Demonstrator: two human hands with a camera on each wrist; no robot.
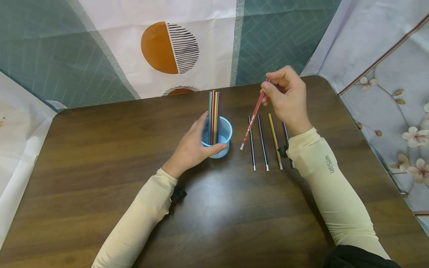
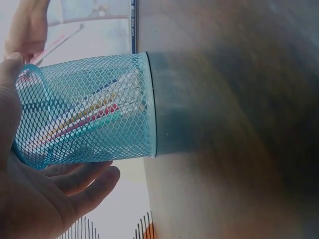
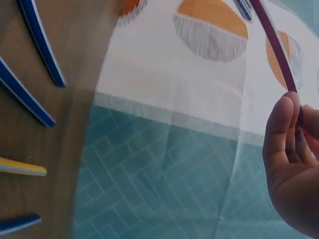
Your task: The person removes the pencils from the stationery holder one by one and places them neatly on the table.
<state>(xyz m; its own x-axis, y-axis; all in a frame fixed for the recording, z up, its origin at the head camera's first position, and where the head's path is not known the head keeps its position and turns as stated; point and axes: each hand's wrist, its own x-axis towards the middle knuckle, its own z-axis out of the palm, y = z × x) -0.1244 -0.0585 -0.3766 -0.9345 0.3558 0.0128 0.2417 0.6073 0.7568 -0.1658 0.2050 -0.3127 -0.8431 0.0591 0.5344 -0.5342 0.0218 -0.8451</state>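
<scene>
A light blue mesh pencil cup [image 1: 226, 130] stands upright on the table, and my left hand [image 1: 188, 149] holds it from the left, thumb across the near side. Several pencils [image 1: 214, 115] lean together inside it; their lower ends [image 2: 119, 99] show through the mesh in the left wrist view. My right hand [image 1: 289, 98] pinches a red pencil [image 1: 253, 117] near its upper end, between thumb and fingers. That pencil slants in the air to the right of the cup, its eraser end pointing down.
Several pencils lie in a row right of the cup, among them a dark blue one [image 1: 263, 143] and a yellow one [image 1: 276, 141]. The brown wooden table [image 1: 110, 156] ends at a patterned cloth [image 1: 218, 44] behind and a floral cloth [image 1: 385, 111] on the right.
</scene>
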